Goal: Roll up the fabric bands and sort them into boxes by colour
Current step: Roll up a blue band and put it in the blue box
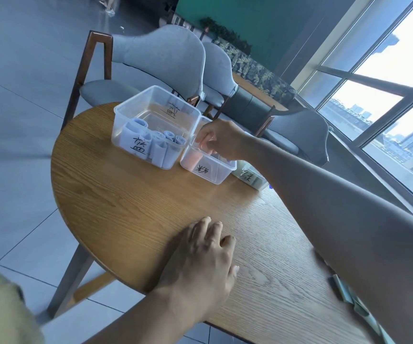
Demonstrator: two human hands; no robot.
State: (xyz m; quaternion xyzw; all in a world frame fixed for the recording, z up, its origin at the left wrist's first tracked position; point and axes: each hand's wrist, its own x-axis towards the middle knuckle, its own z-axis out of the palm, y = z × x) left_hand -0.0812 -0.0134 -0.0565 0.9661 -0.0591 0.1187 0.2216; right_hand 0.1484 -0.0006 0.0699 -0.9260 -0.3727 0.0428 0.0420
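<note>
The floor [14, 145] was of large grey tiles with thin pale joints. A round wooden table [131, 219] with an oak grain stood on dark angled legs. Behind it were grey upholstered chairs [158, 55] with dark wooden frames, and one more grey chair [299, 135] stood near the window. A bench [257, 70] with a leaf pattern ran along a teal wall [250, 18]. Big windows [386, 95] with dark frames gave bright daylight and a view of city buildings.

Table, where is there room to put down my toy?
Bare wood lies between the left hand and the clear boxes, and left toward the table edge. It is crowded at the boxes, where the right hand reaches in.
</note>
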